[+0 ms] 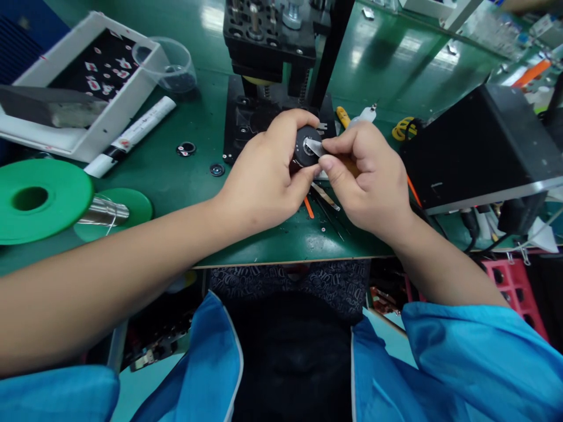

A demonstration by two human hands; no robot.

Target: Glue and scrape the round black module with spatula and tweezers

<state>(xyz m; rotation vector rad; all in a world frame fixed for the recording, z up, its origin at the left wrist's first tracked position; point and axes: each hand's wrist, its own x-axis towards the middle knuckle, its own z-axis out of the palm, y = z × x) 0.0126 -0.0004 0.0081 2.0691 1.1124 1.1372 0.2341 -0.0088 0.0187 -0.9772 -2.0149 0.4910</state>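
Note:
My left hand point(268, 170) is closed round a black round part point(303, 153), its thumb below and its fingers above. The part's face has a silver ring in the middle. My right hand point(365, 176) pinches a small flat metal blade point(314, 146) between thumb and fingertips. The blade's tip rests at the silver ring; whether it touches cannot be made out. Something brown shows partly under my right palm. Both hands are above the green table, just in front of a black press fixture point(235, 114).
On the left are a green spool point(65, 193) of wire, a white marker point(147, 126), a white box point(127, 99) of small parts and a clear cup point(180, 76). Two small round parts lie near my left wrist. Tweezers point(325, 195) lie below my hands; a black box point(475, 146) stands right.

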